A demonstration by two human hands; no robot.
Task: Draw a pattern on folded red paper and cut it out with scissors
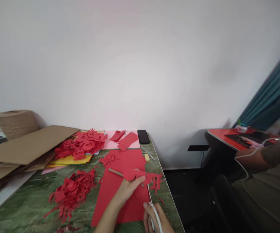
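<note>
My left hand (127,189) lies on a red paper sheet (120,194) on the green table, its fingers pressing down a red paper cut-out (146,178) with slotted shapes at its right end. My right hand (156,220) is at the bottom edge, fingers wrapped round a thin white craft knife (152,205) whose tip touches the cut-out near its right part. A brown pencil-like stick (115,172) lies just left of the left hand's fingers.
Piles of red paper scraps (72,191) and finished cut-outs (84,144) lie to the left, beside cardboard (26,145) and a twine roll (16,123). A black phone (143,136) sits at the far edge. Another person's arm (256,158) is at the right near a red desk (229,137).
</note>
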